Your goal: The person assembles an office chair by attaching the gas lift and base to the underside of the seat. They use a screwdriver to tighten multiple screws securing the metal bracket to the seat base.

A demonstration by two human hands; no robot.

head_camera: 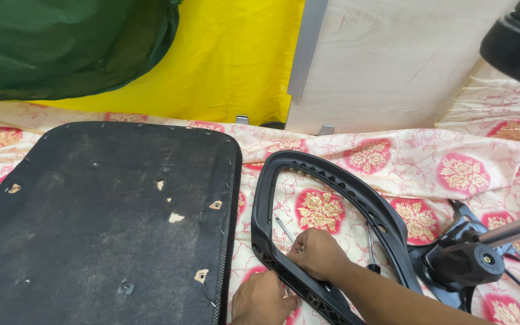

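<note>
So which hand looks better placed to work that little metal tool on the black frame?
The right hand, probably: it rests inside the black plastic frame with the thin metal tool at its fingers. The left hand sits lower, outside the frame's bottom bar, seemingly steadying it.

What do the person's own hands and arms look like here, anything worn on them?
Both hands are bare, no gloves. The right hand wears a ring on one finger, and its forearm is bare with no sleeve in view. Only the back of the left hand shows at the bottom edge; no ring, watch or sleeve is visible on it, and its arm is out of frame.
</note>
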